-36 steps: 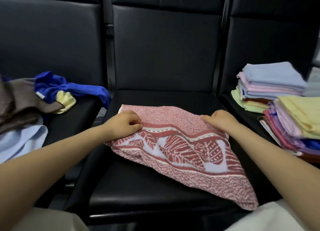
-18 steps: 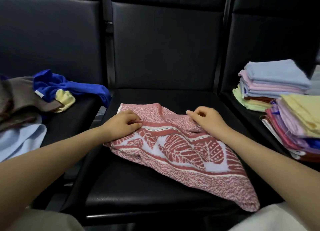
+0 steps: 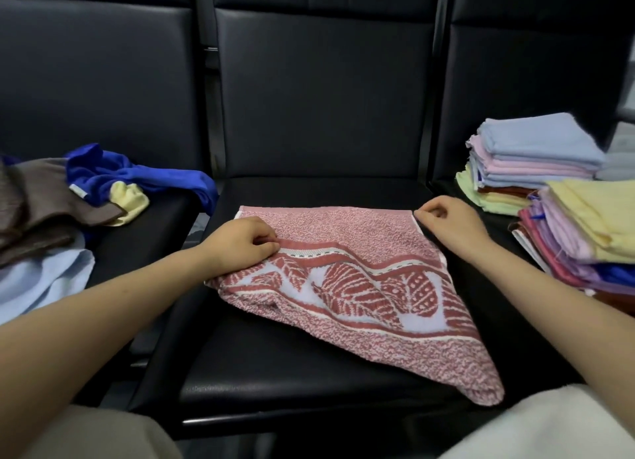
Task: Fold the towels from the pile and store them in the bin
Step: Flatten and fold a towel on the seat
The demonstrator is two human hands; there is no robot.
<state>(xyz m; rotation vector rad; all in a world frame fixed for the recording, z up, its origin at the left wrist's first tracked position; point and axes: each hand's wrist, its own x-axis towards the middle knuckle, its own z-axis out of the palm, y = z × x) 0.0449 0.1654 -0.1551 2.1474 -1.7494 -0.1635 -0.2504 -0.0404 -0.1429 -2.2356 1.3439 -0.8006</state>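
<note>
Three black padded seats in a row, tall backrests behind, and the middle seat [image 3: 292,366] is the work surface. Spread across it lies the red patterned towel [image 3: 347,273], far edge straight along the back of the cushion, its near right corner drooping off the front edge by the person's pale trouser leg. Left hand [image 3: 240,244] sits on the towel's left side, fingers curled, pinching the fabric at the striped band. Right hand [image 3: 446,223] is out at the far right corner, fingertips nipping that corner, forearm running alongside the towel's right edge. On the left seat, the unfolded pile [image 3: 68,201]: brown, bright blue, pale yellow and light blue cloth in a heap. On the right seat, two stacks of folded towels [image 3: 536,163], the nearer one topped in yellow, close beside the right forearm.
</note>
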